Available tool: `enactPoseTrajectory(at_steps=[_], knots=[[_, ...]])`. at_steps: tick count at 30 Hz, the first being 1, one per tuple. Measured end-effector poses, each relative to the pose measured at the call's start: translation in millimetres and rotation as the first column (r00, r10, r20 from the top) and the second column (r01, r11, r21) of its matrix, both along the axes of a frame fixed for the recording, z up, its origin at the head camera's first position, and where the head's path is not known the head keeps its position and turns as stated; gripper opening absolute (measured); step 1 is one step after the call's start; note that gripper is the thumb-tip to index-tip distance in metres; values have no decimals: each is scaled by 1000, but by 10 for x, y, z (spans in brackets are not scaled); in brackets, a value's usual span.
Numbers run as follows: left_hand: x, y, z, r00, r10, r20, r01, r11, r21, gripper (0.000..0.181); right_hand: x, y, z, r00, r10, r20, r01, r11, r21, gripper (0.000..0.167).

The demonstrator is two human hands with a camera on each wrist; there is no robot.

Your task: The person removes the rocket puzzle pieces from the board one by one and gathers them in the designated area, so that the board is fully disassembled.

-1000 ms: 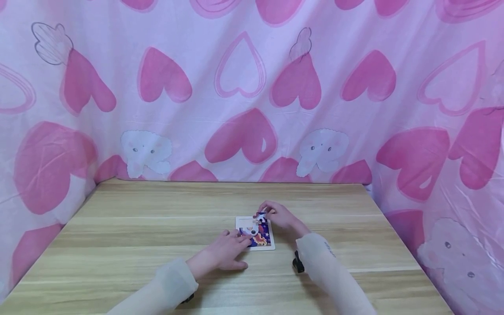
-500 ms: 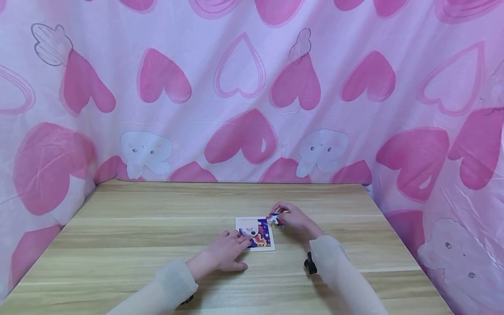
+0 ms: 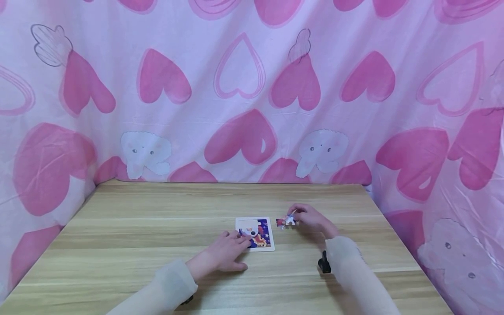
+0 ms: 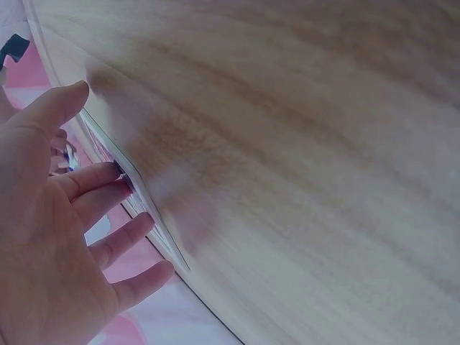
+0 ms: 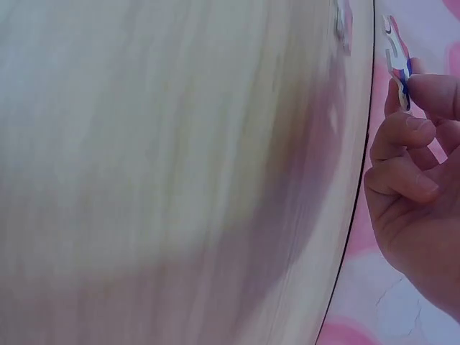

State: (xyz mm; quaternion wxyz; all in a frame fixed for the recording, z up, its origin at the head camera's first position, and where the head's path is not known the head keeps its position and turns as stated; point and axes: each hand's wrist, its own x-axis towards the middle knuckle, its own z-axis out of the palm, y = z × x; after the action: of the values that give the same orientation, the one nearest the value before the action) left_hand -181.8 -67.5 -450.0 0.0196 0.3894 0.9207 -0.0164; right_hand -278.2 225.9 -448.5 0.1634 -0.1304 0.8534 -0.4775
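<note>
Sleeves (image 3: 175, 280): pale, on both forearms, on the near side of the puzzle tray.
Left hand (image 3: 224, 252): at the tray's near-left side, fingers extended, tips resting on it; this grip is loose and encloses nothing.
Puzzle tray (image 3: 272, 245): flat on the desk (image 3: 118, 240), white-rimmed.
Fitted picture (image 3: 260, 241): starry purple and orange along the tray's right and near parts; the far-left part looks bare white. I judge the tray partly filled, that patch remaining; fingers hide some of it.
Puzzle piece (image 3: 290, 220): outside the tray, just beside its right edge; a red-and-dark patch adjoins it, perhaps another piece, I cannot tell.
Right hand (image 3: 311, 218): right of the tray, its grip pinching the piece between thumb and fingers.
Shift: one second ago the piece was over the tray's far-right corner; the left hand and tray have hardly moved.
Hanging cloth (image 3: 244, 65): heart-printed, beyond the tray.
</note>
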Motion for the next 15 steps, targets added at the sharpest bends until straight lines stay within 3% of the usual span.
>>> enactPoseTrajectory(at_steps=[15], knots=[[-2, -6, -21, 1000, 9, 19, -9, 1000, 3, 66, -25, 250, -116, 1000, 2, -2, -2, 1000, 23, 18]])
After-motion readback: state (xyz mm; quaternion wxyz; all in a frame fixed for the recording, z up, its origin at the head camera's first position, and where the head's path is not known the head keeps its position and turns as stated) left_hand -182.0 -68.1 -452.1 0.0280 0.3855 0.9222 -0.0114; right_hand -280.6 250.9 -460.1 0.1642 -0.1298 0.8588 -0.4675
